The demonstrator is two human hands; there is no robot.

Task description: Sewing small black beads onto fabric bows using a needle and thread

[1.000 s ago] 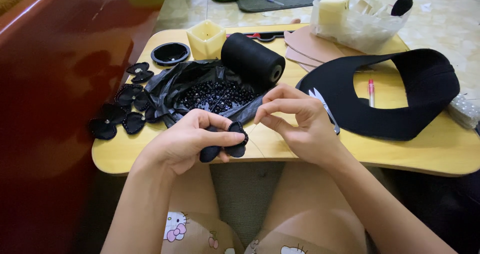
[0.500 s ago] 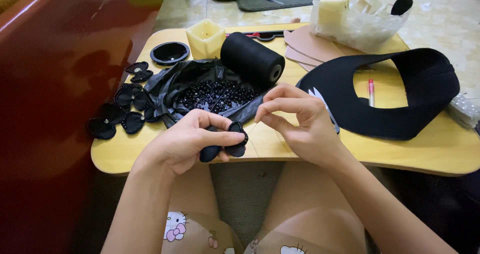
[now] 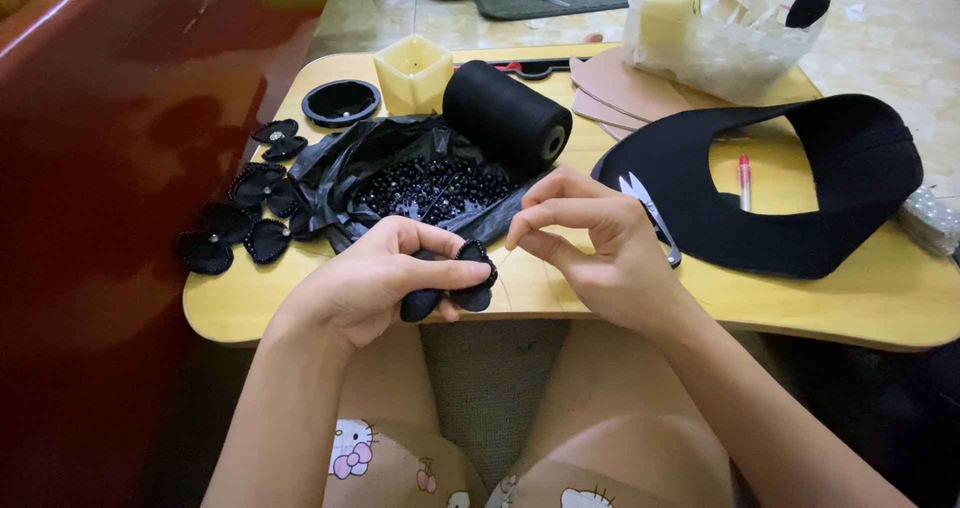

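over the near edge of the yellow table [image 3: 800, 303], our left hand [image 3: 375, 278] clamped a black fabric flower [image 3: 455, 286]. just to its right, our right hand [image 3: 600, 248] pinched fingertips [image 3: 518, 236] together on a thread, nearer the bag of black beads [image 3: 430, 186] behind.

Both hands [image 3: 500, 263] at a black fabric flower [image 3: 455, 286] above a low yellow table [image 3: 850, 303].

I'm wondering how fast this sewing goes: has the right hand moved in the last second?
No. The right hand sits just below the black thread spool, as before.
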